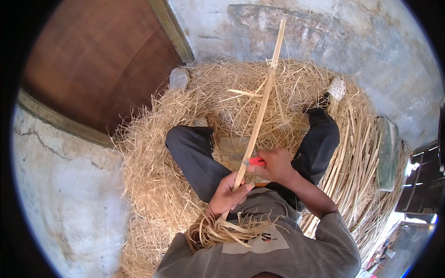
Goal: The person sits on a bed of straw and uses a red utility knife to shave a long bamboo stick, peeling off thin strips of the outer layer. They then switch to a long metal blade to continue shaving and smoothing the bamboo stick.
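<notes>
A long pale bamboo strip (258, 121) slants up from my lap toward the far wall, its upper end split with thin slivers hanging off. My left hand (225, 197) is closed around its lower part. Closed on a small red-handled knife (257, 161), my right hand (276, 165) is just above the left, with the knife against the strip. The blade is too blurred to make out well. Curled thin shavings (222, 232) lie over my left wrist and on my shirt.
Loose straw-like shavings (153, 162) cover the floor around my legs. Several long split strips (354, 157) lie to my right, beside a greenish block (387, 153). A brown door panel (102, 60) is at far left, a grey wall (315, 32) ahead, and a pale stone (179, 78) near the doorframe.
</notes>
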